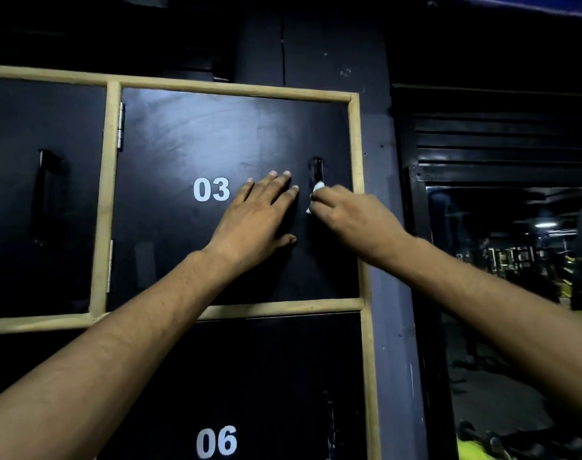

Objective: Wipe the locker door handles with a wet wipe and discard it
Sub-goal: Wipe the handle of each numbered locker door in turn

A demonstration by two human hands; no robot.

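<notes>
Head cam, going left to right: black bar handle (43, 194) on neighbouring door, then locker door 03 (190, 141) in pale wood frame (112, 194). Left hand (256, 215) pressed flat on that door, fingers spread, holding nothing. Right hand (346, 210) curled tight round white wet wipe (317, 189), pressed against lower part of door 03's handle (317, 169). Door 06 (266, 393) below.

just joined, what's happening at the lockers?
A person is cleaning locker handles. The right hand holds a white wet wipe against the black handle of door 03, partway down it. The left hand lies flat on that door, beside the handle. The handle on the door to the left is untouched right now.
</notes>
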